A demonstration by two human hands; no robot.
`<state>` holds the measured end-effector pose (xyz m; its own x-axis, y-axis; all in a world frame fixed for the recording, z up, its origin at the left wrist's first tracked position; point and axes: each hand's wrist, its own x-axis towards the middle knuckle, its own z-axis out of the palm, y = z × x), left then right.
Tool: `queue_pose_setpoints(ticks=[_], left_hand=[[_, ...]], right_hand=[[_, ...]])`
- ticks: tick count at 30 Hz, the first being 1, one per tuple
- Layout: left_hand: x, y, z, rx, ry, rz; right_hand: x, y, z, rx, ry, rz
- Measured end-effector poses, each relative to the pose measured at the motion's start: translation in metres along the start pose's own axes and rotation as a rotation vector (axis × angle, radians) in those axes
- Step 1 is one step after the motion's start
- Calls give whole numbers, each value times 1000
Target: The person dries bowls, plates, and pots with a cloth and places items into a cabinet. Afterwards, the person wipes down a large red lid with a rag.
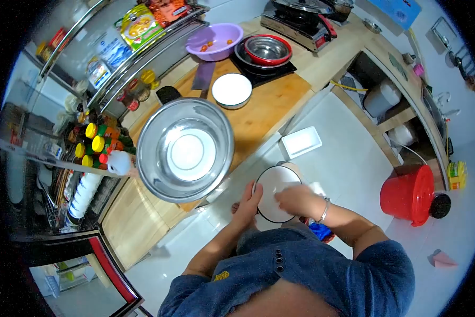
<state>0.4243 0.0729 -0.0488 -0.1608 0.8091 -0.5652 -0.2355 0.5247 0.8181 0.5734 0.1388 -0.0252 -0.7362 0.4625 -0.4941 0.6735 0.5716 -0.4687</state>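
A white bowl with a dark rim (273, 180) is held in front of my body, beyond the edge of the counter. My left hand (248, 203) grips its left side, thumb at the rim and fingers underneath. Over the right part of the bowl, my right hand (301, 202) has its fingers curled together and slightly blurred; what they hold, if anything, is hidden. On the counter to the left stands a large steel basin (224, 150). Behind it a second white bowl (232, 90) sits on a wooden board (272, 100) near a cleaver (203, 75).
A purple basin (194, 39) with small orange-red items stands at the back, beside nested metal bowls (268, 48). Farther right is a gas stove (295, 29). Several bottles (103, 143) line the left side. A white stool (302, 142) and a red bucket (406, 195) stand on the floor.
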Motion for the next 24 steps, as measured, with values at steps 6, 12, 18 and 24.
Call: queue_pose_setpoints(ticks=[6,12,18,24], left_hand=[[24,-19,42,-224,-124,-24],[43,-60,85,-529,-129,-265],[85,-104,101,-254,-191,-331],[131,-135,94,296,-108,-246]], right_hand=[[-46,66,-53,-59,553,547],[-60,154,-16,821,280,141],[-36,217,39,468,57,172],[2,236,78,408,212,330]])
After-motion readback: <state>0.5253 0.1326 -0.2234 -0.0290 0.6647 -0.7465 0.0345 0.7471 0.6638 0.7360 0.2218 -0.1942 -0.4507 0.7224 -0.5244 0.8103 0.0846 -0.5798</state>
